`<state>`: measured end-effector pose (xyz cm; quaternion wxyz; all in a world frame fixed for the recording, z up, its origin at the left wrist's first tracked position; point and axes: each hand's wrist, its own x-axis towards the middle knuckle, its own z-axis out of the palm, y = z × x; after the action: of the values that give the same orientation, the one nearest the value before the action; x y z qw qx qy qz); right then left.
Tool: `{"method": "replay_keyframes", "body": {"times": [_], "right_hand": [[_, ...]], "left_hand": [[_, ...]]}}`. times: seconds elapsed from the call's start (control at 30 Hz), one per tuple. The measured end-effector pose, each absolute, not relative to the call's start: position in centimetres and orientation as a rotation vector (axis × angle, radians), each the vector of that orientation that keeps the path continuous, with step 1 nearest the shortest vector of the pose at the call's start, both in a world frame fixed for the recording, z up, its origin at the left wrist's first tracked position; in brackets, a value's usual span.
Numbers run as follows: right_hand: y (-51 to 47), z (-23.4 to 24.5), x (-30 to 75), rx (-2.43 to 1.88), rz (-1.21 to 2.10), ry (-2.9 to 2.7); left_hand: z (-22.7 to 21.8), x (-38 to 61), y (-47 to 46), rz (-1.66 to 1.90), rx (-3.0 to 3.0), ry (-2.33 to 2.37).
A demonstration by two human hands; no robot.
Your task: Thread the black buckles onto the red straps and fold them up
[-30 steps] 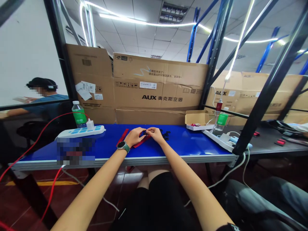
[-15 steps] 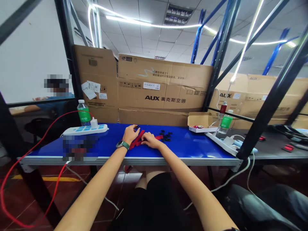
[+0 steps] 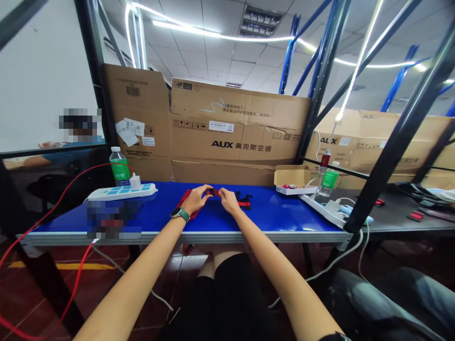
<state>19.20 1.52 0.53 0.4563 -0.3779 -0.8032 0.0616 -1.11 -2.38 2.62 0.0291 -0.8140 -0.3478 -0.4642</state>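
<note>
Head view: my left grip (image 3: 195, 200) and right grip (image 3: 228, 201) are both narrow, pinching a red webbing strap (image 3: 215, 192) between them, fingertips nearly meeting. The strap's long axis runs down-left under my left hand, so left is nearer its tail. Small black plastic pieces (image 3: 243, 199) lie just right of my right grip on the blue metal-edged worktop (image 3: 284, 210). Both forearms angle inward.

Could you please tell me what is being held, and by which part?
The left hand and right hand seem to pinch a red strap along the stretch between them; the exact grip is unclear.
</note>
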Motion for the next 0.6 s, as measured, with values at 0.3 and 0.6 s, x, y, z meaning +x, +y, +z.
{"method": "replay_keyframes", "body": {"times": [0.3, 0.6], "right_hand": [[2.11, 0.76, 19.46, -0.773, 0.401, -1.975], [2.36, 0.58, 19.57, -0.705, 0.5, -2.003]], "left_hand": [[2.64, -0.85, -2.47, -1.44, -2.602, -0.998], [2.66, -0.45, -2.7, -1.41, -2.659, -0.924]]}}
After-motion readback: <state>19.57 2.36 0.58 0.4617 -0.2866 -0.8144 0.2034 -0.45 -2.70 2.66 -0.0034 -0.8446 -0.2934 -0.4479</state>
